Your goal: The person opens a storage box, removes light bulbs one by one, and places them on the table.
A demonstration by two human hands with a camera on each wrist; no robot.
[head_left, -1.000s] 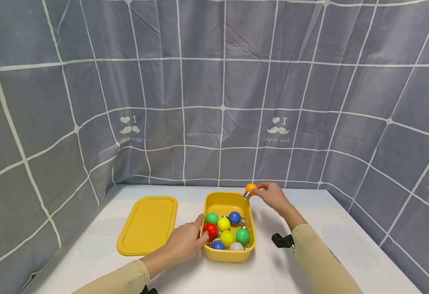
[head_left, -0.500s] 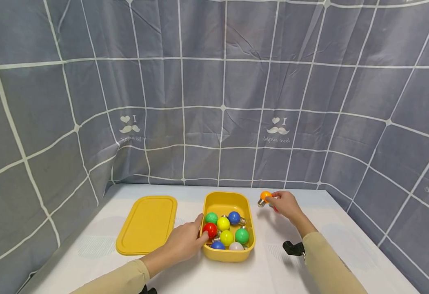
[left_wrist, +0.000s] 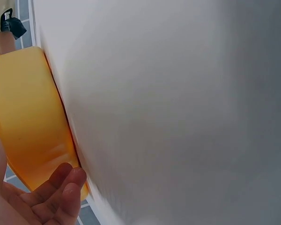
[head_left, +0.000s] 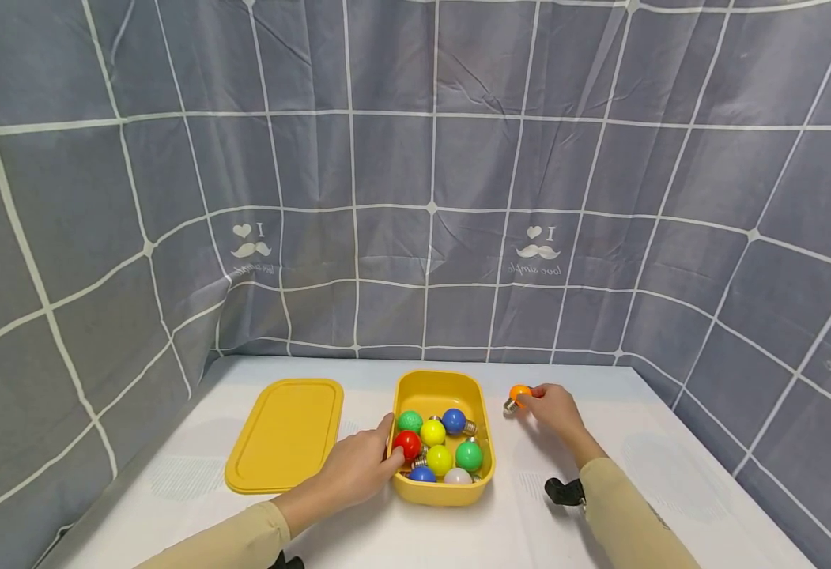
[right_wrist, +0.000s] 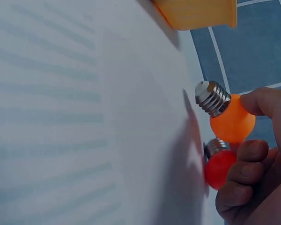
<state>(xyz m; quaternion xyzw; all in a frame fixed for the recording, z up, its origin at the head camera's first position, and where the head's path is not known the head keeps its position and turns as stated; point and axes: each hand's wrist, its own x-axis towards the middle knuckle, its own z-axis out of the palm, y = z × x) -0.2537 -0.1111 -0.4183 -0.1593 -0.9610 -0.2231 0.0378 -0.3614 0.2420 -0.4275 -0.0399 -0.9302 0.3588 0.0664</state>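
Between thumb and fingers of the right hand (head_left: 556,410), pinched, is an orange round metal-based bulb (right_wrist: 233,120). From above the rim of the yellow plastic box (head_left: 440,495), left of that hand, it has moved aside and lower, so unloading seems under way. By the fingers sits a red round bulb (right_wrist: 219,171), whether held unclear. The left hand (head_left: 356,468) grips the box's wall.

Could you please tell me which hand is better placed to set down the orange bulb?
Probably the right hand: it pinches the orange bulb over the table, right of the yellow box, while the left hand holds the box's left side.
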